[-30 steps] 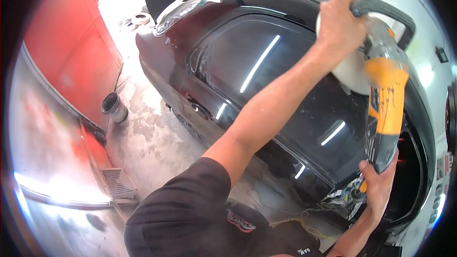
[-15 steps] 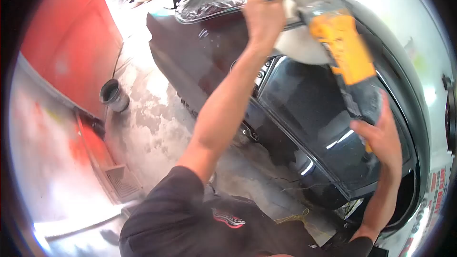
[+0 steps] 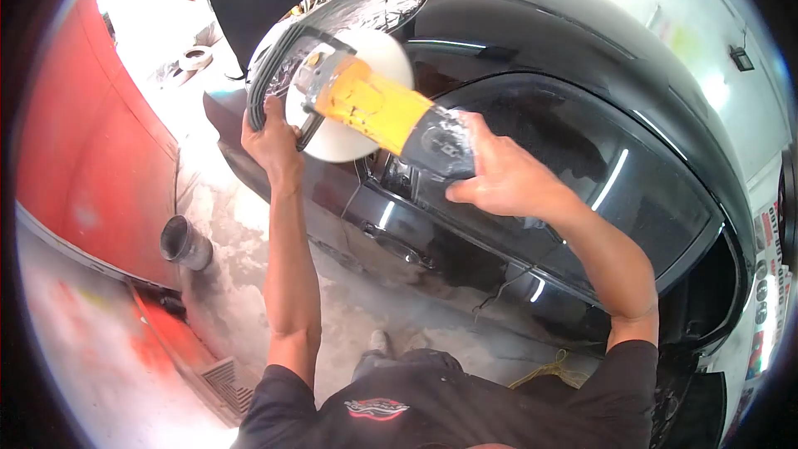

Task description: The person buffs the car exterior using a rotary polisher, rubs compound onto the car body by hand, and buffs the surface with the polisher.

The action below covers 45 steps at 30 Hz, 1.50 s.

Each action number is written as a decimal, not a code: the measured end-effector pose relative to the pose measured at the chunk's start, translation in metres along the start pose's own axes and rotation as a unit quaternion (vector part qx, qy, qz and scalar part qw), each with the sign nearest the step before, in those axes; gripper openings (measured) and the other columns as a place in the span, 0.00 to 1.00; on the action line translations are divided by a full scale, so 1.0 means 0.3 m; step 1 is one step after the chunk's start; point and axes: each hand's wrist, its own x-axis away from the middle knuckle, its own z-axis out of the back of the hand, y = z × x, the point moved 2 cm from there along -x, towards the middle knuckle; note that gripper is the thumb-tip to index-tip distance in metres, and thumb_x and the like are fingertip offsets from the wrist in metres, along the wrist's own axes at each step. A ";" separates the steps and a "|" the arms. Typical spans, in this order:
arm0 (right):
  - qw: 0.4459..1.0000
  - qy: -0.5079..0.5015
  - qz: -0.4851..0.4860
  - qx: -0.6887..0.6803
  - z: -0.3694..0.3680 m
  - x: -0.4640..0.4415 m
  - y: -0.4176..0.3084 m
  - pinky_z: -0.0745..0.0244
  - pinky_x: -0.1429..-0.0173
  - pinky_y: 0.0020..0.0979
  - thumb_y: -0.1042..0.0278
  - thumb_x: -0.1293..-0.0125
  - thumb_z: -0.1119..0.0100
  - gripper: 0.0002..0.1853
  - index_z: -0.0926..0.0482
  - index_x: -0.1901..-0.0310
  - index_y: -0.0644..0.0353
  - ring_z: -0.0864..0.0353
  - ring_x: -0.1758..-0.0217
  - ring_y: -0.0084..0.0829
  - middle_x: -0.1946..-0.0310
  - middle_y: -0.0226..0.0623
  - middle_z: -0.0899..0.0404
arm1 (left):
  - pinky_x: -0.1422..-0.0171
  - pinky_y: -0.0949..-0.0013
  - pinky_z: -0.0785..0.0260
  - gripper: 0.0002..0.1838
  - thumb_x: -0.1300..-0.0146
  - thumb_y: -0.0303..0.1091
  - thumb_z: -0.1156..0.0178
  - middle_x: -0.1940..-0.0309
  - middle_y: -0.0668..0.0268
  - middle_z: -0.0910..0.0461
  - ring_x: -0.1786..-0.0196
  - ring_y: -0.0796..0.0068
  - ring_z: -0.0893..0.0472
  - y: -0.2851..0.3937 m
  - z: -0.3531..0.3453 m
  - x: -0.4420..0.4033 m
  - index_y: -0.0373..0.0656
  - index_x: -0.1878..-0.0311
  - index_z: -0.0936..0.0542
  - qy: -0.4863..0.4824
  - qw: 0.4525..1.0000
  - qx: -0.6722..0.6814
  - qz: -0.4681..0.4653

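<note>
I hold a yellow and black polisher [image 3: 374,110] in both hands above the black car [image 3: 490,37]. My left hand [image 3: 276,143] is closed around its black loop handle [image 3: 264,66], near the head. My right hand [image 3: 514,168] grips the dark rear end of the body, thumb underneath. The round white pad [image 3: 342,143] shows behind the tool's head. It overlaps the front of the side window and the windshield edge from here; I cannot tell whether it touches the car. The side window [image 3: 549,150] lies beyond my right hand, and a door handle [image 3: 397,245] sits below.
Crinkled plastic film [image 3: 378,10] covers the windshield area. A dark bucket [image 3: 186,243] stands on the stained floor to the left, by a red panel [image 3: 91,125]. A tape roll [image 3: 195,58] lies farther back. A yellow cord [image 3: 559,368] hangs low near the car's side.
The polisher has moved left and down in view, toward the windshield side, and has turned to lie more level. Both hands have moved with it, still gripping. My viewpoint has shifted too.
</note>
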 end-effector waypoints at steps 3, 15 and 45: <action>0.999 0.037 0.029 -0.001 0.107 0.071 0.044 0.26 0.39 0.41 0.67 0.47 0.26 0.47 0.43 0.29 0.69 0.17 0.46 0.48 0.53 0.58 0.18 | 0.81 0.76 0.39 0.07 0.28 0.30 0.38 0.77 0.75 0.27 0.82 0.87 0.33 0.052 -0.136 0.025 0.36 0.56 0.19 -0.032 0.999 -0.002 0.008; 0.963 0.181 -0.190 -0.068 0.581 0.400 -0.094 0.33 0.29 0.33 0.65 0.53 0.22 0.53 0.41 0.26 0.68 0.23 0.38 0.33 0.40 0.41 0.23 | 0.57 0.60 0.23 0.09 0.39 0.29 0.35 0.71 0.52 0.15 0.66 0.62 0.14 0.194 -0.911 0.131 0.31 0.64 0.17 -0.229 0.970 0.078 -0.018; 0.920 0.265 -0.287 -0.018 0.613 0.581 -0.218 0.35 0.31 0.28 0.60 0.60 0.17 0.59 0.39 0.25 0.67 0.24 0.38 0.29 0.40 0.35 0.23 | 0.56 0.62 0.23 0.08 0.42 0.26 0.33 0.73 0.50 0.15 0.67 0.61 0.13 0.245 -0.951 0.237 0.30 0.65 0.19 -0.276 0.927 0.215 0.138</action>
